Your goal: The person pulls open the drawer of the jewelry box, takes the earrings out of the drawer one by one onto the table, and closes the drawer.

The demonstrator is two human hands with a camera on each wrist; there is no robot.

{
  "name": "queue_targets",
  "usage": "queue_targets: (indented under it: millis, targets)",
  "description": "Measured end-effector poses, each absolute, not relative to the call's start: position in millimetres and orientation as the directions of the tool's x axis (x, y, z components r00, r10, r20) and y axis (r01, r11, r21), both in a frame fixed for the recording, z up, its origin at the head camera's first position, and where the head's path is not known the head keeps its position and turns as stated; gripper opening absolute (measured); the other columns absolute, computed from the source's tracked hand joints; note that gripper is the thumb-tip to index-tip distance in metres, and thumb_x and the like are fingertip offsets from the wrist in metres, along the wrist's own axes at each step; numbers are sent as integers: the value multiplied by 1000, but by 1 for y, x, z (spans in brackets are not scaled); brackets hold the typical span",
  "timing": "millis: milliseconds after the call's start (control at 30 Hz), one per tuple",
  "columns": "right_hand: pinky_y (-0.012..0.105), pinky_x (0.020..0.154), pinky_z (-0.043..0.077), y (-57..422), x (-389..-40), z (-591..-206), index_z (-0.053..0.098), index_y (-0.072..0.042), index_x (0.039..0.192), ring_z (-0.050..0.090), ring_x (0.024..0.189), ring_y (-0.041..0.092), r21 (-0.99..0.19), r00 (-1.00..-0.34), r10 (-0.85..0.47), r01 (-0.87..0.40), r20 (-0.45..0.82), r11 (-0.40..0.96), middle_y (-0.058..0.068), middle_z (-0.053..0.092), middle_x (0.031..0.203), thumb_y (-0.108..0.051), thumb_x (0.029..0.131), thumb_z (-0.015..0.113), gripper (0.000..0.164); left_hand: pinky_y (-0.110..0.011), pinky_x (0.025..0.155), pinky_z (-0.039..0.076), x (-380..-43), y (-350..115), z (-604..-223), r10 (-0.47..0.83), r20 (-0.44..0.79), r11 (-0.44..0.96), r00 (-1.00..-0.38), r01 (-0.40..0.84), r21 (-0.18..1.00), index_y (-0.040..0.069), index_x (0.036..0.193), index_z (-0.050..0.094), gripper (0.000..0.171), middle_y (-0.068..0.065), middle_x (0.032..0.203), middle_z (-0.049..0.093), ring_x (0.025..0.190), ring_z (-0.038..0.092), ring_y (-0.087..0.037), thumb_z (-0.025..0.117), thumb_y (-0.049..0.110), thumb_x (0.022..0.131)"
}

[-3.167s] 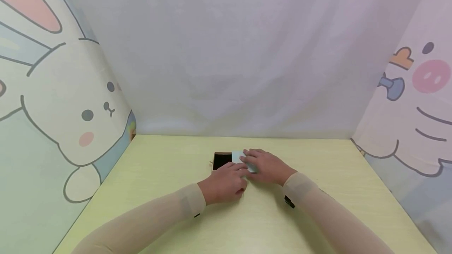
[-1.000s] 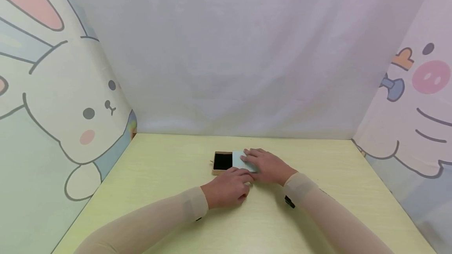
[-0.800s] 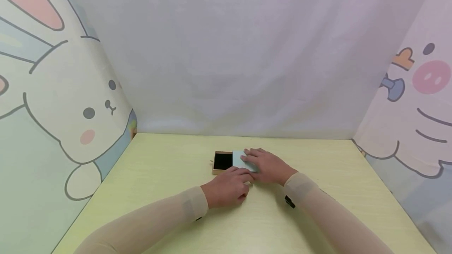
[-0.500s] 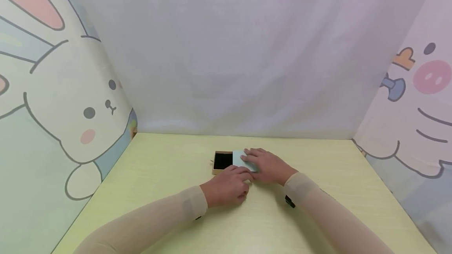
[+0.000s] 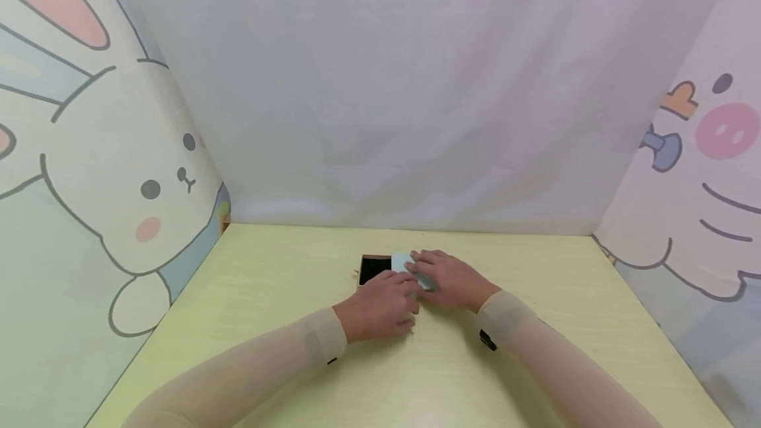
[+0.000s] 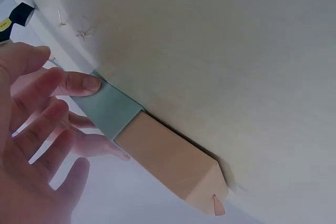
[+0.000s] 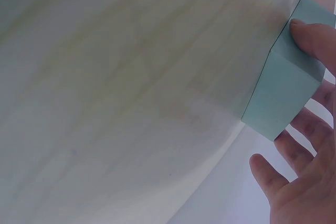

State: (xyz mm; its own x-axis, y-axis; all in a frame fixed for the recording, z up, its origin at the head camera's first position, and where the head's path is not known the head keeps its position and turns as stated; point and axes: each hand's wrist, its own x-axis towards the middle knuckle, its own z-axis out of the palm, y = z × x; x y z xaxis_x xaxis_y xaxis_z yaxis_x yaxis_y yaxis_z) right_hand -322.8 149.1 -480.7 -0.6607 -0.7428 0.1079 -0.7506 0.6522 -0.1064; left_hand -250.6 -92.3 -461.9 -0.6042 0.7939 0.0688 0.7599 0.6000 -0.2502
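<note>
A small drawer box lies on the table, its light blue sleeve pushed partway over a tan tray with a black inside. My right hand grips the sleeve, thumb on the near side and fingers on the far side, as the right wrist view shows on the sleeve. My left hand is in front of the box, fingers spread and holding nothing in the left wrist view. Near it on the table stand two tiny pieces, one star-shaped and one with a thin stem.
A tan pull tab sticks out of the tray's left end. The pale yellow table runs back to a white curtain. Cartoon-printed cloths hang at both sides, with a rabbit on the left.
Over the last half second my left hand has shifted up toward the box, and its curled fingers have loosened. A tiny piece now shows beside its fingers. My right hand and the box stay put.
</note>
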Motion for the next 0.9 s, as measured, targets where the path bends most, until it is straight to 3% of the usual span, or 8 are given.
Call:
queue_targets:
  millis: [300, 633, 900]
  targets:
    - [60, 130, 59, 149, -324, -481, 68, -15, 166, 60, 164, 44, -120, -664, -741, -748, 102, 653, 15, 59, 181, -33, 108, 87, 64, -40, 127, 58, -258, -100, -455, 766, 79, 635, -637, 733, -245, 34, 132, 88, 24, 13, 157, 77, 158, 65, -15, 77, 48, 115]
    - [60, 127, 60, 149, -325, -481, 65, -18, 170, 58, 166, 44, -137, -681, -728, -731, 83, 668, 15, 57, 182, -35, 108, 88, 69, -43, 133, 56, -270, -113, -456, 742, 109, 665, -661, 706, -243, 29, 133, 88, 27, 7, 159, 77, 157, 67, -21, 80, 47, 113]
    - [59, 125, 62, 150, -325, -480, 62, -18, 173, 60, 164, 45, -133, -676, -732, -736, 90, 663, 16, 57, 182, -36, 108, 88, 72, -44, 123, 61, -280, -124, -456, 738, 187, 674, -648, 697, -245, 27, 127, 89, 23, 5, 151, 80, 150, 69, -22, 84, 42, 110]
